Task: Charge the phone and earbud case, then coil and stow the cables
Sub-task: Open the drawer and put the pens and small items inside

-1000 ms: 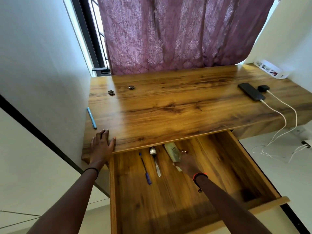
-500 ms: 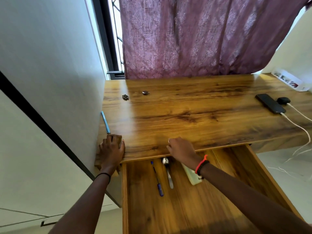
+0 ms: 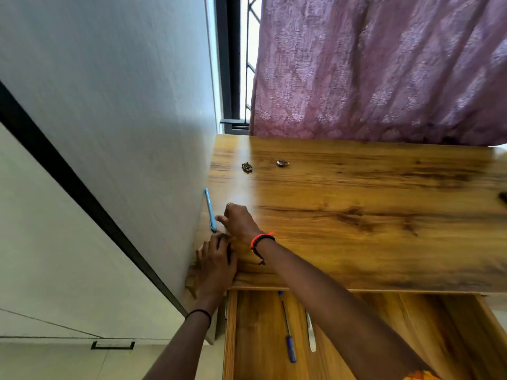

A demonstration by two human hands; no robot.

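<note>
Only a dark sliver of the phone (image 3: 503, 198) shows at the right edge of the wooden desk (image 3: 356, 215). The earbud case and the white cables are out of view. My right hand (image 3: 238, 222) reaches across to the desk's left edge, and its thumb touches the lower end of a light blue pen (image 3: 210, 209) that lies along the wall. My left hand (image 3: 216, 263) rests on the desk's front left corner with its fingers flat. Neither hand holds anything.
The drawer (image 3: 274, 338) under the desk stands open, with a dark blue pen (image 3: 288, 333) and a spoon (image 3: 310, 334) in it. Two small dark objects (image 3: 247, 167) (image 3: 282, 163) lie near the desk's back left. A white wall bounds the left; a purple curtain hangs behind.
My view has swung left, so the phone and cables slid out of sight. My right hand left the drawer and crossed the desktop to the light blue pen. My left hand stayed on the corner.
</note>
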